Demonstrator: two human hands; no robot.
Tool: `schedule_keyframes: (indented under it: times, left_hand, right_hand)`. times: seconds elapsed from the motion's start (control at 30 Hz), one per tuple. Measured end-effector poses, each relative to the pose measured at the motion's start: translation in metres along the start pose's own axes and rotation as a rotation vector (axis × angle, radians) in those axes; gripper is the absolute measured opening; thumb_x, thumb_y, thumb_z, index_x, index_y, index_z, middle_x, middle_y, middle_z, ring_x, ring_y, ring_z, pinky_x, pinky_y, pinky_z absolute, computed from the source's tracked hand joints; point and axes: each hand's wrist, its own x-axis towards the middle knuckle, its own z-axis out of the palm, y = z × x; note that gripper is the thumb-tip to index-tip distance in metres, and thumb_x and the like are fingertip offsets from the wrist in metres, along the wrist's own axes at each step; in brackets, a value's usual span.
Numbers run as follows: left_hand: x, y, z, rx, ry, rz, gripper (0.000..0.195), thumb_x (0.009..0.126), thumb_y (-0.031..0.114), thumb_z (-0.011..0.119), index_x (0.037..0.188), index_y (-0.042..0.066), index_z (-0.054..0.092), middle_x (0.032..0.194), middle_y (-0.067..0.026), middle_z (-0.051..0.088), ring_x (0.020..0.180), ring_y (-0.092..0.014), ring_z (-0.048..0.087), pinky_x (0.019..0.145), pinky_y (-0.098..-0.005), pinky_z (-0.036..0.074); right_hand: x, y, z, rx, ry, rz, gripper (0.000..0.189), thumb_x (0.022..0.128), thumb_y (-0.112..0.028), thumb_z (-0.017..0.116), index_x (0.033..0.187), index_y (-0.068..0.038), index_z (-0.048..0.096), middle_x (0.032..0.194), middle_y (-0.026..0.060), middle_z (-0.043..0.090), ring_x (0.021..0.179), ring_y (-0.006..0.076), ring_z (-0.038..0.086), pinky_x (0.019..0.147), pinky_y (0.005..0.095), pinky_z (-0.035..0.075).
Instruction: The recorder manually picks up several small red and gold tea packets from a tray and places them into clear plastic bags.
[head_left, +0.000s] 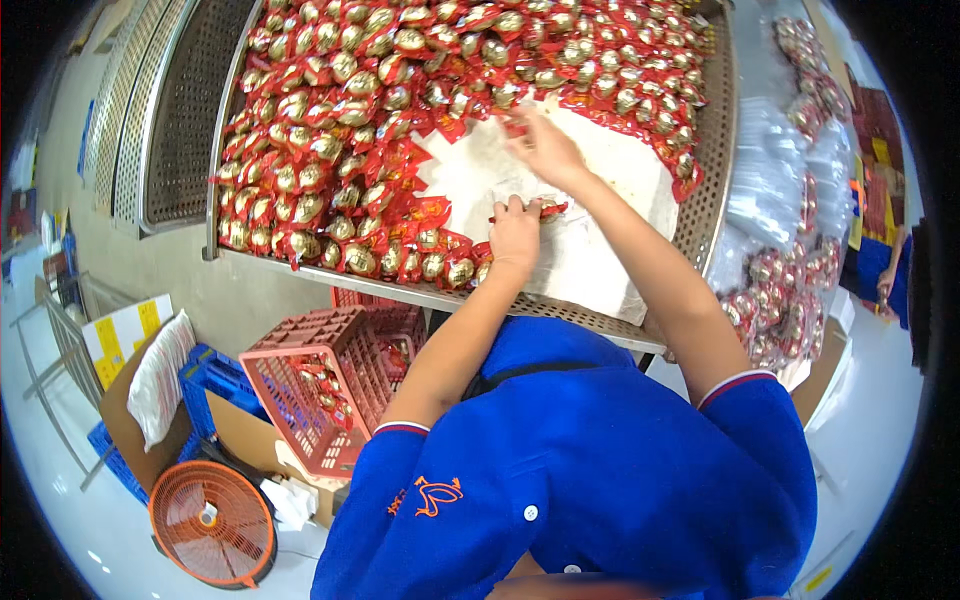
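Note:
My left hand (516, 234) is closed around a red-and-gold wrapped piece (553, 211), whose red wrapper sticks out beside the fingers. It rests low over a white sheet (600, 255) that lines part of a perforated metal tray (702, 142). Farther up, my right hand (550, 147) is blurred, its fingers at a red wrapper near the edge of the heap. Whether those fingers grip it is not clear. Egg-shaped pieces in gold and red wrappers (360, 82) lie heaped over the tray's left and far sides.
Clear plastic bags (765, 165) and bagged wrapped pieces (780, 300) lie right of the tray. Below left are a pink plastic crate (300, 346) holding wrapped pieces and an orange floor fan (212, 521). Perforated metal trays (191, 112) stand at left. Another person's arm (892, 262) shows far right.

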Motion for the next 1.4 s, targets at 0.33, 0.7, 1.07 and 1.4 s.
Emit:
schedule_keyframes:
  times: [0.33, 0.7, 1.07, 1.4]
  left_hand:
    - [0.007, 0.005, -0.005, 0.075, -0.075, -0.021, 0.026, 0.080, 0.013, 0.055, 0.102, 0.021, 0.065, 0.098, -0.0072, 0.053, 0.093, -0.029, 0.049, 0.075, -0.0391, 0.049]
    - [0.009, 0.000, -0.006, 0.124, -0.098, 0.012, 0.028, 0.078, 0.016, 0.061, 0.105, 0.022, 0.065, 0.098, -0.0074, 0.053, 0.094, -0.029, 0.051, 0.077, -0.0398, 0.048]
    - [0.007, 0.010, -0.018, 0.039, -0.157, -0.051, 0.035, 0.079, 0.033, 0.062, 0.110, 0.018, 0.062, 0.108, -0.0144, 0.050, 0.103, -0.035, 0.046, 0.086, -0.0432, 0.043]
    - [0.016, 0.015, -0.017, 0.036, -0.178, -0.130, 0.032, 0.078, 0.036, 0.064, 0.105, 0.020, 0.063, 0.108, -0.0117, 0.052, 0.102, -0.033, 0.048, 0.083, -0.0436, 0.044]
  right_hand:
    - [-0.128, 0.096, -0.025, 1.330, 0.259, 0.541, 0.033, 0.087, -0.029, 0.059, 0.108, -0.004, 0.053, 0.091, 0.0074, 0.061, 0.067, 0.0113, 0.058, 0.056, 0.0231, 0.049]
    - [-0.117, 0.101, 0.028, 0.010, 0.628, 0.441, 0.051, 0.075, -0.035, 0.065, 0.116, -0.008, 0.050, 0.106, 0.0221, 0.053, 0.091, 0.0355, 0.058, 0.080, 0.0395, 0.047]
    - [-0.113, 0.093, 0.023, -0.128, 0.151, 0.229, 0.030, 0.074, -0.018, 0.064, 0.102, -0.011, 0.054, 0.096, 0.0191, 0.049, 0.081, 0.0365, 0.059, 0.072, 0.0402, 0.049]
    - [-0.118, 0.073, 0.002, 0.187, 0.391, 0.373, 0.040, 0.067, -0.023, 0.069, 0.106, -0.014, 0.062, 0.097, 0.0175, 0.052, 0.085, 0.0304, 0.056, 0.078, 0.0350, 0.047]
